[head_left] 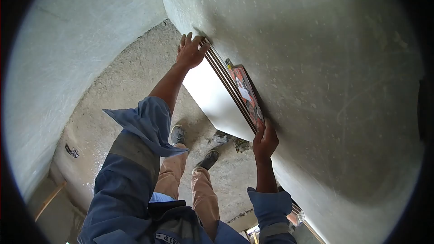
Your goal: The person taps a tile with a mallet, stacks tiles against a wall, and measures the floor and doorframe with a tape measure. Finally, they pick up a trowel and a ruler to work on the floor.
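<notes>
A stack of several large tiles (210, 95) stands on edge against the plastered wall, with a glossy white face and brown edges. Printed red and dark packaging (245, 91) with a white label sits along its wall side. My left hand (191, 53) grips the far upper corner of the stack, its fingers curled over the edges. At the near end, my right hand (266, 141) is closed round the corner of the tiles, beside the packaging. The undersides of both grips are hidden.
A grey plastered wall (334, 86) rises on the right, and another wall (90, 36) on the left. Rubble (242, 145) lies on the rough concrete floor (117, 86) by my shoes. More stacked panels (296, 212) lean at the lower right. A dark scrap (71, 150) lies at the left.
</notes>
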Tool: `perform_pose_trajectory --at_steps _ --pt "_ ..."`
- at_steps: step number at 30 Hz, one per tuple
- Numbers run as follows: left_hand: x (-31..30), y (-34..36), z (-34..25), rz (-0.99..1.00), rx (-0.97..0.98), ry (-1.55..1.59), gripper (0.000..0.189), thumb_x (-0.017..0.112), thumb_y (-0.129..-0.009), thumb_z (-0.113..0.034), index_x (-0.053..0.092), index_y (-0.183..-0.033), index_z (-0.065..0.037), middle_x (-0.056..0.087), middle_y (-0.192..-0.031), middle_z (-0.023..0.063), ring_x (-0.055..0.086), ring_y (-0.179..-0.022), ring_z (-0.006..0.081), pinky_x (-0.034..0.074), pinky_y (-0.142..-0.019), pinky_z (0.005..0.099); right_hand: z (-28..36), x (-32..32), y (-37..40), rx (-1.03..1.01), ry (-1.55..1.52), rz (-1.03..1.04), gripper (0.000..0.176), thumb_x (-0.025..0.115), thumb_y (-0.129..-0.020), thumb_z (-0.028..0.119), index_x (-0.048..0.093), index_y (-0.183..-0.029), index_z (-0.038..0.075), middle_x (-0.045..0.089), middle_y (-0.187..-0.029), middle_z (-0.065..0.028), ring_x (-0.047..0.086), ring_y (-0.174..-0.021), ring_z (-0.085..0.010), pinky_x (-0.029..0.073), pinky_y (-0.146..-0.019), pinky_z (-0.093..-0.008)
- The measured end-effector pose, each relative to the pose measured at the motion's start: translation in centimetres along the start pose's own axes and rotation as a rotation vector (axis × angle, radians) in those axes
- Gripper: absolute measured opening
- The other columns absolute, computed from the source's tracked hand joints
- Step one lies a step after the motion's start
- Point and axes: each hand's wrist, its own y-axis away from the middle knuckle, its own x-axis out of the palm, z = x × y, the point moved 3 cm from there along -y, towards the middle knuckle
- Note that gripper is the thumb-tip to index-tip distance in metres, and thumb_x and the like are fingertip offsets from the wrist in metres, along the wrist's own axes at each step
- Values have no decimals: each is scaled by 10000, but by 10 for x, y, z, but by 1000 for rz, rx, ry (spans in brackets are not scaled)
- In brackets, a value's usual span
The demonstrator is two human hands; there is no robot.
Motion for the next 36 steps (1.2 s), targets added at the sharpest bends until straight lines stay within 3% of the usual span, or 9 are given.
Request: perform_pose_trajectory --at_steps 1,3,4,7,10,23,28,31,36 --pt "5 -3 6 10 0 4 490 579 -907 -461 533 -1313 -190 285 -1523 170 135 -1446 390 162 -1146 560 4 1 -2 8 19 -9 196 618 -905 110 644 -1067 2 678 -897 -176 680 -787 -323 541 -692 -377" --pt "4 -11 9 -66 152 51 431 603 -902 -413 558 -1240 -149 443 -1398 166 237 -1400 391 217 -1121 547 6 5 -6 16 45 -18 195 622 -903 112 646 -1064 6 678 -896 -172 680 -785 -319 540 -688 -375" --pt "3 -12 8 -92 175 29 367 616 -899 -367 575 -1178 -132 545 -1247 146 405 -1288 363 327 -1056 510 6 8 -8 8 33 -30 196 624 -901 114 645 -1064 8 677 -893 -167 678 -785 -317 539 -686 -376" --pt "2 -9 8 -25 121 202 350 619 -890 -363 584 -1136 -117 566 -1204 135 511 -1183 339 409 -980 478 8 10 -9 2 39 -28 197 625 -899 120 645 -1063 13 676 -885 -160 674 -781 -313 537 -686 -377" --pt "-1 -7 1 -49 42 173 347 630 -875 -353 586 -1107 -98 582 -1180 137 572 -1106 321 446 -941 455 13 12 -14 2 47 -25 194 618 -904 126 646 -1062 16 675 -887 -155 670 -776 -313 536 -688 -376" --pt "-1 -4 -1 -92 33 160 376 631 -854 -361 599 -1130 -109 585 -1188 129 556 -1141 316 420 -974 465 7 14 -13 -19 50 -57 184 621 -901 101 641 -1053 -1 673 -925 -171 667 -809 -331 537 -708 -379" --pt "-11 4 -7 -31 94 -22 510 653 -835 -507 599 -1194 -148 587 -1207 97 548 -1164 281 334 -1001 553 5 12 -13 -41 45 -66 182 633 -894 96 641 -1043 -10 676 -913 -173 668 -797 -333 536 -699 -382" --pt "-9 -8 3 77 74 22 543 671 -790 -556 616 -1190 -193 596 -1226 96 526 -1199 286 288 -1021 563 1 15 -10 -23 42 -47 184 635 -896 103 641 -1040 -13 677 -905 -175 668 -787 -335 535 -692 -387" --pt "-14 -9 0 58 104 21 567 666 -789 -568 610 -1217 -200 592 -1229 93 497 -1225 300 274 -1023 577 -3 18 -8 -38 76 -79 194 635 -899 112 642 -1045 -15 678 -901 -176 669 -783 -334 535 -686 -391"
